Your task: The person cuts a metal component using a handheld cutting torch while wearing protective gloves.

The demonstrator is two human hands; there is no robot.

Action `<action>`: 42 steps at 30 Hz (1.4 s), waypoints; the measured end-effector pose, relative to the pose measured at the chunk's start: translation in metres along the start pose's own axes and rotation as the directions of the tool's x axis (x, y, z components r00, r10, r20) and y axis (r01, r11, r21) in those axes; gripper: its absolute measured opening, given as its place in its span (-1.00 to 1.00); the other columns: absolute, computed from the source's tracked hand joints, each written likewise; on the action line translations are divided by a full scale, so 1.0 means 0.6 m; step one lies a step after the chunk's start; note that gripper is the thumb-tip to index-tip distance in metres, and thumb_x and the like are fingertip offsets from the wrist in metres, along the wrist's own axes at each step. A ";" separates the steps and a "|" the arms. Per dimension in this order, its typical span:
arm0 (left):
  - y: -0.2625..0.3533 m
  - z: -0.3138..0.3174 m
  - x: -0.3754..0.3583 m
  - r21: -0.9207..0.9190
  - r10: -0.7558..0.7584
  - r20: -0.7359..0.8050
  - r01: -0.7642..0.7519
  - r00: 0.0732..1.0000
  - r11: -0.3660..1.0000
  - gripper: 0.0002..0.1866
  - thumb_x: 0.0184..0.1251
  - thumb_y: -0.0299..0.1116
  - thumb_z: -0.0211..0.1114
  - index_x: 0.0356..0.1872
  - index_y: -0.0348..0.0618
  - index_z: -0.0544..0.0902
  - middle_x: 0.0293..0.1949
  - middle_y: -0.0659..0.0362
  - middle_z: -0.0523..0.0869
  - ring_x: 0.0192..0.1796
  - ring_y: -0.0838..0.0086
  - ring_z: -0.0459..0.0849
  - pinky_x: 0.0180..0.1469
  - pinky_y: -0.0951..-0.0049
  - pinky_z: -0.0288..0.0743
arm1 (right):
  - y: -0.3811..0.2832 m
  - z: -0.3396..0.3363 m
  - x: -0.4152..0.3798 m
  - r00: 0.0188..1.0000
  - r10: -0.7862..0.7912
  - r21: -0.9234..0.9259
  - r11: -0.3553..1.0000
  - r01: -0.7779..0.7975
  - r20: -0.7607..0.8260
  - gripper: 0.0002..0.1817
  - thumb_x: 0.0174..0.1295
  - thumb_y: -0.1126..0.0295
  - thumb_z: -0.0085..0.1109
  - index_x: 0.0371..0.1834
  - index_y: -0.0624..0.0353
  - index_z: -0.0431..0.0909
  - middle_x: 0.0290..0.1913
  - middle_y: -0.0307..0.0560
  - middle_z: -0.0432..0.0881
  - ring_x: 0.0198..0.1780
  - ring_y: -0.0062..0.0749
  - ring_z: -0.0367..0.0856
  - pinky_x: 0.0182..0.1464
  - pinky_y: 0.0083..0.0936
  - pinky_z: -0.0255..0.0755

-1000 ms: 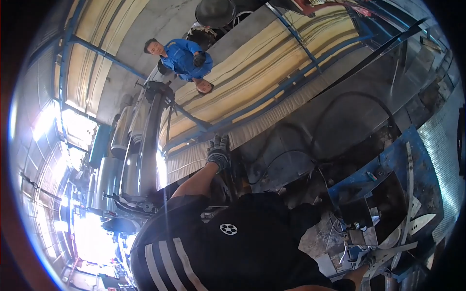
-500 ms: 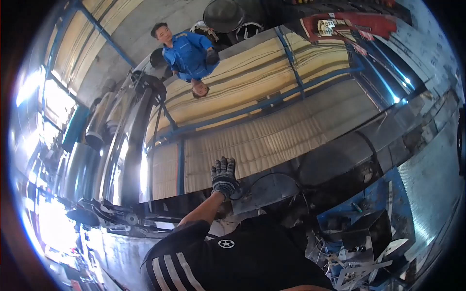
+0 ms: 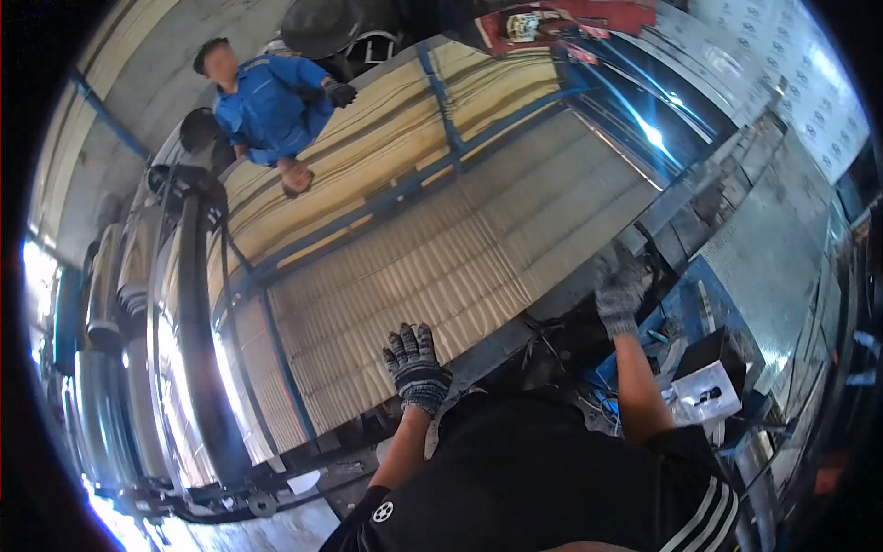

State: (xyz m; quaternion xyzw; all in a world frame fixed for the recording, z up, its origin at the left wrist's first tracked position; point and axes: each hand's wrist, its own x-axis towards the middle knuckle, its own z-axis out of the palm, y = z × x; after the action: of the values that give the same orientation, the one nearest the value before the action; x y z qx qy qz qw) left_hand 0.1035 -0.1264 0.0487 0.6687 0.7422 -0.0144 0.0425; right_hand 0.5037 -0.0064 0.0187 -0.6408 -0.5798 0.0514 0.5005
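A large mirror-bright sheet (image 3: 441, 248) lies before me and reflects the roof and beams. My left hand (image 3: 416, 370), in a grey-and-black knit glove, rests at the sheet's near edge with fingers spread, gripping nothing. Farther right, my right hand (image 3: 621, 296) wears a similar glove and is beside the sheet's near edge. Motion blurs its fingers, so I cannot make out whether they touch the sheet or hold anything.
Across the sheet stands a person in a blue shirt (image 3: 267, 101) with a dark glove. Shiny metal rolls (image 3: 106, 386) stand at the left. An open box (image 3: 708, 391) and clutter are at the lower right, near a metal plate (image 3: 773, 248). A red object (image 3: 607, 13) lies at the far end.
My right hand has come into view at the right. My left hand stays flat at the sheet's edge. The view has shifted, so the sheet and the other person appear farther left.
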 end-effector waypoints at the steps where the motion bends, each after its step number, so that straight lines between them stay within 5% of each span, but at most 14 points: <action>1: 0.006 -0.005 0.001 -0.007 0.003 0.006 -0.003 1.000 1.000 0.06 0.16 0.03 0.51 0.69 -0.02 0.25 0.71 -0.20 0.13 0.73 -0.25 0.01 0.70 -0.34 -0.21 | -0.017 0.020 0.034 0.995 -0.035 -0.188 0.981 0.052 0.092 -0.37 0.49 0.14 0.19 0.53 0.22 0.42 0.47 0.20 0.55 0.50 0.10 0.48 0.53 -0.01 0.33; 3: 0.007 -0.005 0.002 -0.022 0.031 0.013 -0.030 0.999 0.999 0.05 0.18 0.05 0.49 0.69 -0.03 0.24 0.71 -0.22 0.12 0.73 -0.27 0.01 0.70 -0.35 -0.21 | -0.030 0.073 0.084 0.966 -0.036 -0.436 0.888 0.148 0.256 -0.30 0.52 0.00 0.11 0.60 0.15 0.35 0.59 0.22 0.40 0.60 0.15 0.33 0.59 0.15 0.22; 5: 0.007 0.008 0.008 -0.033 0.051 0.015 -0.050 0.999 0.998 0.04 0.24 0.11 0.46 0.70 -0.05 0.23 0.71 -0.25 0.11 0.72 -0.33 -0.01 0.68 -0.39 -0.23 | -0.052 0.118 0.100 0.865 0.259 -0.580 0.813 0.045 0.430 -0.22 0.55 -0.17 -0.07 0.68 0.07 0.26 0.71 0.20 0.21 0.71 0.16 0.12 0.68 0.24 -0.05; 9: 0.008 0.008 0.008 -0.094 0.067 0.045 -0.062 0.997 0.994 0.12 0.09 -0.02 0.53 0.71 -0.03 0.19 0.73 -0.26 0.04 0.74 -0.32 -0.09 0.68 -0.41 -0.28 | -0.075 0.131 0.087 0.833 0.285 -0.643 0.759 0.106 0.474 -0.18 0.58 -0.24 -0.15 0.75 0.00 0.16 0.77 0.17 0.07 0.78 0.24 -0.11 0.74 0.22 -0.35; 12: 0.004 0.022 0.005 -0.017 0.108 0.013 -0.107 0.994 0.994 0.06 0.27 0.21 0.41 0.71 -0.04 0.22 0.72 -0.26 0.06 0.73 -0.35 -0.07 0.69 -0.40 -0.32 | -0.066 0.127 0.082 0.843 0.277 -0.653 0.749 0.112 0.462 -0.17 0.58 -0.26 -0.20 0.76 -0.01 0.15 0.78 0.17 0.05 0.78 0.24 -0.12 0.73 0.24 -0.35; 16: 0.006 0.000 0.010 -0.077 0.116 0.036 -0.113 0.993 0.991 0.09 0.15 0.04 0.50 0.70 -0.07 0.20 0.72 -0.30 0.03 0.74 -0.36 -0.11 0.68 -0.41 -0.32 | -0.090 0.138 0.092 0.813 0.285 -0.649 0.747 0.144 0.508 -0.11 0.56 -0.33 -0.24 0.78 -0.02 0.10 0.79 0.16 -0.01 0.79 0.23 -0.16 0.73 0.26 -0.40; 22: 0.046 0.015 0.001 -0.050 0.182 0.011 -0.181 0.983 0.982 0.03 0.32 0.29 0.36 0.71 0.01 0.23 0.73 -0.27 0.02 0.74 -0.35 -0.10 0.68 -0.41 -0.35 | -0.069 0.108 0.093 0.792 0.342 -0.708 0.689 0.154 0.506 -0.05 0.53 -0.43 -0.34 0.81 -0.06 0.00 0.82 0.15 -0.11 0.80 0.24 -0.23 0.72 0.30 -0.45; 36: 0.117 0.037 -0.027 -0.225 0.116 -0.073 -0.130 0.991 0.966 0.15 0.24 0.54 0.27 0.69 -0.05 0.27 0.69 -0.32 0.09 0.73 -0.36 -0.05 0.69 -0.39 -0.31 | 0.032 0.076 0.131 0.770 0.296 -0.695 0.675 0.250 0.565 -0.10 0.52 -0.40 -0.24 0.79 -0.15 0.11 0.81 0.12 -0.04 0.78 0.21 -0.12 0.71 0.30 -0.32; 42: 0.127 0.046 -0.026 -0.174 0.040 0.017 -0.036 0.999 0.984 0.17 0.19 0.57 0.28 0.70 0.05 0.27 0.74 -0.22 0.04 0.76 -0.25 -0.12 0.70 -0.34 -0.34 | 0.064 0.080 0.145 0.779 0.251 -0.672 0.689 0.273 0.574 -0.10 0.52 -0.39 -0.21 0.77 -0.12 0.14 0.80 0.12 0.00 0.78 0.22 -0.11 0.70 0.32 -0.30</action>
State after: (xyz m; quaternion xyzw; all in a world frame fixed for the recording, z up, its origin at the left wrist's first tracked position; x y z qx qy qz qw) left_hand 0.1818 -0.1363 0.0251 0.6763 0.7273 0.0444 0.1083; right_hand 0.5272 0.0976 0.0129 -0.7256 -0.6874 0.0250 -0.0163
